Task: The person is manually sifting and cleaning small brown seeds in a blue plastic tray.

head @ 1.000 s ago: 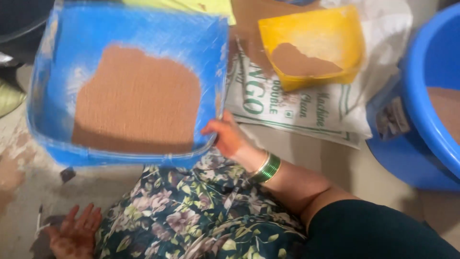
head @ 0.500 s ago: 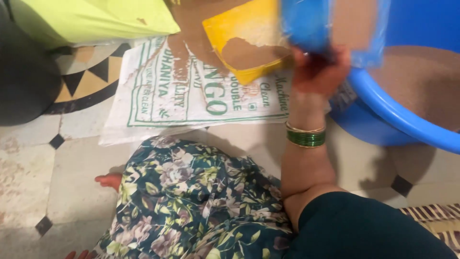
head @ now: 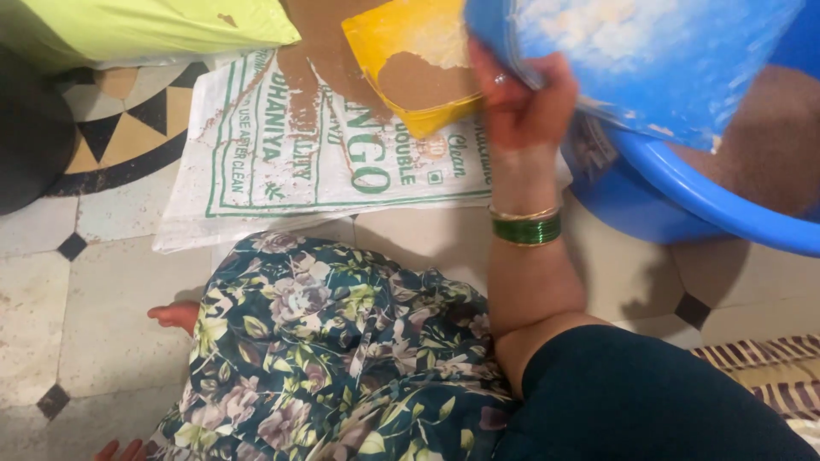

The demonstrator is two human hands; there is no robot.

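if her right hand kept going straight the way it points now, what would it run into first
Most likely the yellow tray holding brown powder. The right hand points up and away from the body, its grip on the rim of the tilted blue tray, and the yellow tray lies just past the fingers, though depth is unclear.

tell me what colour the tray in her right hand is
Blue, dusted with pale powder: the tray held by the right hand, seen in the head view.

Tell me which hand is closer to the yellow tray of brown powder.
Right. The right hand grips the blue tray's rim right beside the yellow tray. The left hand shows only as fingertips at the bottom edge, far away.
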